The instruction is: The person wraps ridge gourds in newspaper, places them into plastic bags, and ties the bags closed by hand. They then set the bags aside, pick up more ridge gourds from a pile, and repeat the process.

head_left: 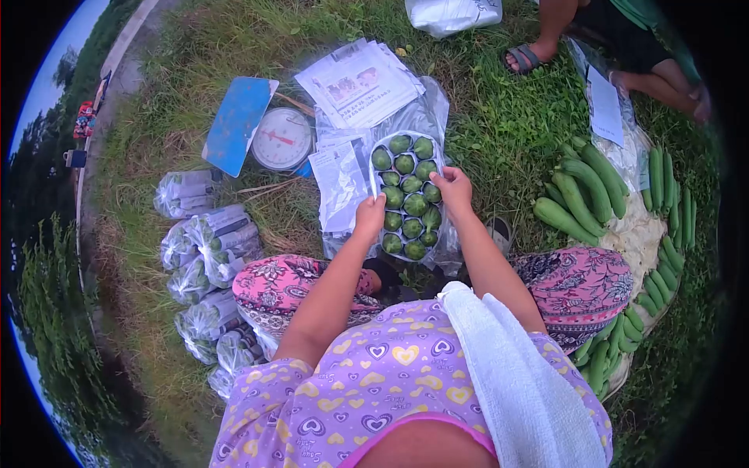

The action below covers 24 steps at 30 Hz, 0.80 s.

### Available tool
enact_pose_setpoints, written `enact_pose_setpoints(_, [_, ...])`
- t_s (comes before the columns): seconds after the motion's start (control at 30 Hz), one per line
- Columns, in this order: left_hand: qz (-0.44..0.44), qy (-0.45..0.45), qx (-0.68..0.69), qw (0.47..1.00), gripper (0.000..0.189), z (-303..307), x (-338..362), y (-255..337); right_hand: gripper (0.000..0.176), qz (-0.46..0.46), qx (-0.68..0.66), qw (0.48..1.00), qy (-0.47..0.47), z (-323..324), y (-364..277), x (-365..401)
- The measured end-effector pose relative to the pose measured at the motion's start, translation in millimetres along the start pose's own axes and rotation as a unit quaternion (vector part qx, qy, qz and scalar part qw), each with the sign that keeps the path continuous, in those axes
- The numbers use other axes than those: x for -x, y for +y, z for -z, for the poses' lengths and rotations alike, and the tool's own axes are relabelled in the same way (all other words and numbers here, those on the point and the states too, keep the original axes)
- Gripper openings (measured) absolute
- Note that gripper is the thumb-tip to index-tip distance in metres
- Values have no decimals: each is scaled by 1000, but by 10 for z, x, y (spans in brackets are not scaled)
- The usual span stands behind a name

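Note:
Between my hands is a pack of green gourds (415,205), their round ends facing up in several rows with white wrapping around them. My left hand (370,217) pinches the wrapping at the left side of the pack. At the upper right edge, my right hand (454,191) grips the same wrapping with thumb and fingers. Sheets of printed newspaper (363,84) and clear plastic bags (434,105) lie just beyond the pack. More printed paper under plastic (341,187) is beside my left hand. How deep the pack goes is hidden.
A round dial scale (282,139) and a blue board (236,125) lie on the grass at left. Below them are several bagged, paper-wrapped bundles (214,246). Long green gourds (581,187) lie on a pale sheet (633,234) at right. Another person's sandalled foot (538,56) is beyond.

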State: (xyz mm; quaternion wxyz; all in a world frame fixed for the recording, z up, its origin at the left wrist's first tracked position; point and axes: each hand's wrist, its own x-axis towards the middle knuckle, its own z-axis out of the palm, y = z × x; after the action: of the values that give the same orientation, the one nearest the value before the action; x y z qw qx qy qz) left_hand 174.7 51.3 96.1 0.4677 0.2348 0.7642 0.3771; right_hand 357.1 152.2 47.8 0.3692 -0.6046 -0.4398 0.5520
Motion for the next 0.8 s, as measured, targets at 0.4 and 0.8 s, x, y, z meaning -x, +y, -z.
enact_pose_setpoints(0.4, [56, -14, 102, 993, 21, 7, -124, 97, 18, -179, -35, 982, -54, 258, -81, 134])
enact_pose_setpoints(0.8, [64, -91, 172, 979, 22, 62, 212, 384, 23, -220, -147, 960, -91, 375, -354, 264])
